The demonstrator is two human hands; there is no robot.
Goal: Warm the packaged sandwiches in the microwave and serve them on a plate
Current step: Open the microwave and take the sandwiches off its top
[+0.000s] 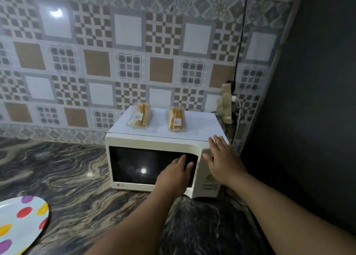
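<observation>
A white microwave [134, 139] stands on the marble counter against the tiled wall, its dark door closed. Two packaged sandwiches sit on its top: one [141, 115] at the left, one [176, 119] to its right. My left hand [175, 174] lies against the right edge of the door, its fingers at the door's edge. With straight fingers, my right hand [221, 156] presses on the top right front corner of the microwave. A white plate with coloured dots [21, 222] lies at the lower left.
The counter [73, 175] is dark veined marble. A dark wall [308, 119] stands close on the right of the microwave. A black cable [241, 42] runs down the tiled wall to a socket [227, 102] behind the microwave.
</observation>
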